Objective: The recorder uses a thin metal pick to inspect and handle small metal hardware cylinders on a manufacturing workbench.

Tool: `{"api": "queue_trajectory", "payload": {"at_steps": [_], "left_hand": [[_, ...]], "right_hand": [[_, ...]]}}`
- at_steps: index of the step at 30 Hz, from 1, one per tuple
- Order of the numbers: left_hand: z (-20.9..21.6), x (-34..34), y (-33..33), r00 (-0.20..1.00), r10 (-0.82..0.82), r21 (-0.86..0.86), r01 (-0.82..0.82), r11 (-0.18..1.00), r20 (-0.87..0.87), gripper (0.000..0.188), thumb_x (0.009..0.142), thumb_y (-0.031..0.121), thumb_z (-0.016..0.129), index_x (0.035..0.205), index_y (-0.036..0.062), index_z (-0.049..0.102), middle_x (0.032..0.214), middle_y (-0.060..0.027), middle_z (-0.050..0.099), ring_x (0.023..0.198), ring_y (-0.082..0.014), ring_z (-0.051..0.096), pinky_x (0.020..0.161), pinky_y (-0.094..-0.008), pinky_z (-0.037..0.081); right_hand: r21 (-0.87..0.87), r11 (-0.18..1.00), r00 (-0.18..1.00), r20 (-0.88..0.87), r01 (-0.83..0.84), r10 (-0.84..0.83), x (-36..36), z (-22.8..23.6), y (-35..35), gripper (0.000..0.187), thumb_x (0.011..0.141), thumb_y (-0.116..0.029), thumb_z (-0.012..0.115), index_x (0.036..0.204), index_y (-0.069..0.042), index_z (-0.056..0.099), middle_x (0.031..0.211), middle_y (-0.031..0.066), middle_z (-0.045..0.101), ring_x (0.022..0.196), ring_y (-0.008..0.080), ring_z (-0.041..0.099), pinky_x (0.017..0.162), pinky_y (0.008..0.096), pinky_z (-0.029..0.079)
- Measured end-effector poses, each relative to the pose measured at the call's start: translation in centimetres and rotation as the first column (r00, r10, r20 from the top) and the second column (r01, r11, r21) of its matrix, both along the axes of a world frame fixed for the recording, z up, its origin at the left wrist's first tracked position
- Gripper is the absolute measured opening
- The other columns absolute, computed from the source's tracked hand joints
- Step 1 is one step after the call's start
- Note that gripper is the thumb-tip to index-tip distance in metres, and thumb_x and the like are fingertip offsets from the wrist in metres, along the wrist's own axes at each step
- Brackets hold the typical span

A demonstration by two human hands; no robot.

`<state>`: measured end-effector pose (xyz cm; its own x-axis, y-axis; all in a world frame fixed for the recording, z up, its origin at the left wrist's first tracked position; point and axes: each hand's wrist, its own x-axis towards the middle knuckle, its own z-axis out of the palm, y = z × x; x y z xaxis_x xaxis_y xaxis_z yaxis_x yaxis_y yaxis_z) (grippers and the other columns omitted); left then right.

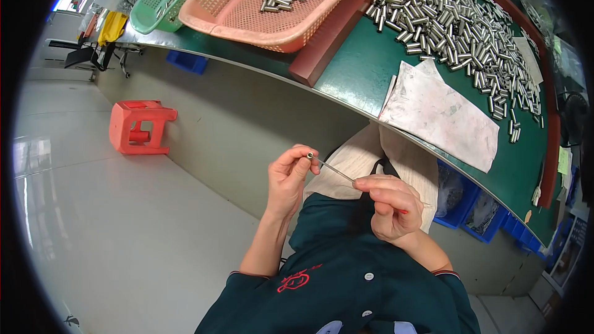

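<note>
Over my lap, my left hand (pixel 288 176) pinches a small metal tube (pixel 310 156) between thumb and fingers, its round open end showing. A thin metal rod (pixel 334 170) runs from my right hand (pixel 393 205) to the tube, its far tip at or very near the opening; I cannot tell whether it is inside. My right fingers are closed around the rod's near part, and a bit of red shows by them. Beyond my hands, a stained white cloth (pixel 439 114) lies at the edge of the green table (pixel 352 55).
A large heap of metal tubes (pixel 451 31) covers the table's right part, inside a dark red wooden border (pixel 346 21). Left of it stand a pink basket (pixel 247 34) with several tubes and a green basket (pixel 148 6). Blue bins (pixel 455 195) sit under the table; a red stool (pixel 139 127) is on the floor.
</note>
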<state>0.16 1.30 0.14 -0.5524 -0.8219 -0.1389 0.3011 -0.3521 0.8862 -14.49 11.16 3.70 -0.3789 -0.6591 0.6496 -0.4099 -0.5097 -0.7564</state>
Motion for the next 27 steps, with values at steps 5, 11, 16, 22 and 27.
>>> {"api": "queue_trajectory", "payload": {"at_steps": [5,11,16,22,27], "left_hand": [[-0.1,0.1,0.0,0.999,-0.043,0.001,0.043,0.999,0.005,0.013,0.086,0.008,0.050,0.092,-0.0018,0.056,0.084,-0.0067,0.052,0.069,-0.0124,0.048,0.064,-0.0238,0.040],[0.2,0.5,0.0,0.998,-0.039,-0.004,0.040,0.999,0.045,0.012,0.084,0.004,0.052,0.090,-0.0043,0.058,0.079,-0.0072,0.053,0.066,-0.0116,0.050,0.063,-0.0226,0.041],[-0.1,0.0,0.5,0.999,-0.012,-0.021,0.013,1.000,0.051,0.013,0.085,0.009,0.052,0.090,-0.0020,0.057,0.082,-0.0060,0.052,0.066,-0.0115,0.048,0.064,-0.0227,0.039],[-0.2,0.3,0.0,1.000,0.008,0.128,-0.010,0.992,0.011,0.013,0.085,0.008,0.051,0.090,-0.0033,0.057,0.076,-0.0049,0.053,0.066,-0.0103,0.048,0.062,-0.0210,0.040],[-0.1,1.0,-0.7,0.999,-0.035,0.150,0.030,0.988,0.035,0.014,0.085,0.010,0.052,0.091,-0.0021,0.057,0.077,-0.0047,0.053,0.065,-0.0097,0.046,0.060,-0.0211,0.039]], "right_hand": [[0.011,1.000,1.000,-0.004,0.010,-0.010,0.0,-0.1,0.0,0.019,0.089,-0.016,0.046,0.086,0.003,0.049,0.075,0.0176,0.061,0.065,0.0261,0.063,0.057,0.0305,0.051],[-0.025,1.000,1.000,0.006,0.010,-0.010,-0.1,-0.6,-0.3,0.015,0.080,-0.011,0.059,0.085,0.002,0.054,0.077,0.0159,0.062,0.066,0.0248,0.063,0.053,0.0268,0.050],[-0.050,0.998,0.998,-0.048,0.046,-0.049,0.0,-0.7,-0.2,0.019,0.077,-0.013,0.062,0.086,0.002,0.055,0.077,0.0156,0.063,0.065,0.0247,0.063,0.053,0.0270,0.050],[0.081,0.992,0.995,-0.012,0.098,-0.097,0.5,-0.5,-0.2,0.016,0.086,-0.012,0.051,0.085,0.003,0.050,0.077,0.0189,0.062,0.065,0.0245,0.063,0.056,0.0278,0.050],[0.083,0.996,1.000,-0.010,-0.024,0.024,0.3,-0.3,-0.5,0.011,0.086,-0.007,0.048,0.084,0.003,0.051,0.078,0.0197,0.062,0.067,0.0255,0.063,0.056,0.0269,0.050]]}}
